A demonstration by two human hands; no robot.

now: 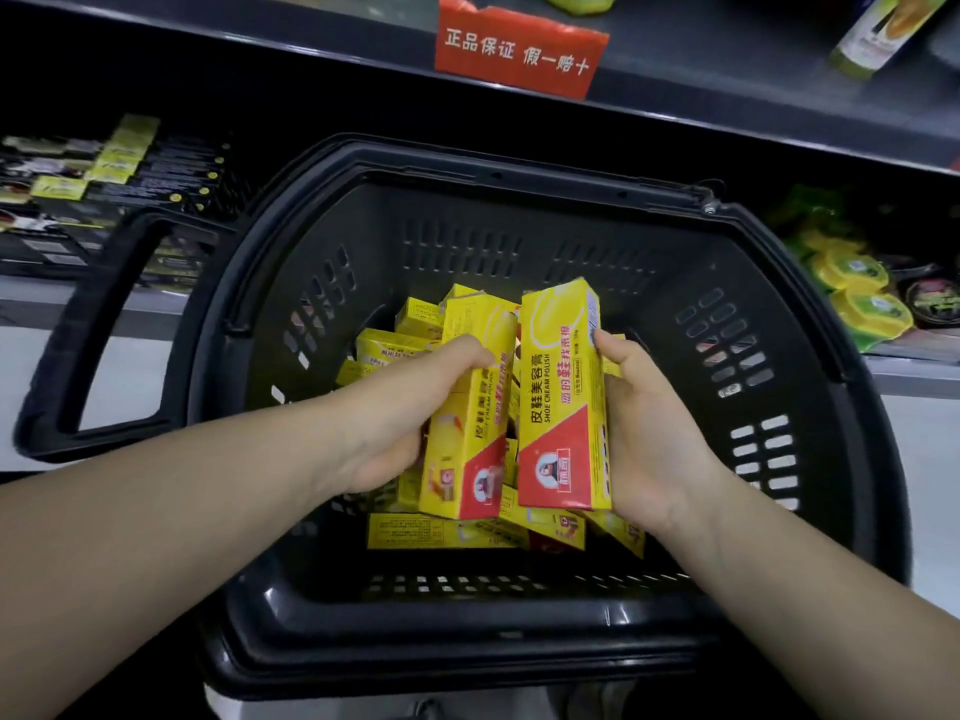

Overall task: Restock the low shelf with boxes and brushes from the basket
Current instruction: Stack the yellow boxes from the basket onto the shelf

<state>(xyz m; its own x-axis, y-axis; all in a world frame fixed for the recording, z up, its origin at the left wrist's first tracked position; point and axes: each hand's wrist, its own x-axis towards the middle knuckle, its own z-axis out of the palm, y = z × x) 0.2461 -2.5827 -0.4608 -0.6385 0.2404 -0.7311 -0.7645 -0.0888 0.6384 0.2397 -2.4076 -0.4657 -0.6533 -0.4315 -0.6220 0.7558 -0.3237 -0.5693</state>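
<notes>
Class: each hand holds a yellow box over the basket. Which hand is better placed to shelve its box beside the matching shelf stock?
Probably the left hand: it and its box are on the side of the basket where the shelf boxes are stacked; the right hand is nearer the round tins.

Single head-worn wide-angle view, looking forward and down, close above black shopping basket, store shelves beyond its far rim

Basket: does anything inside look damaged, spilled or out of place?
Nothing looks damaged or spilled. The loose yellow boxes lie jumbled at mixed angles in the basket; the left hand and right hand each grip intact ones.
</notes>
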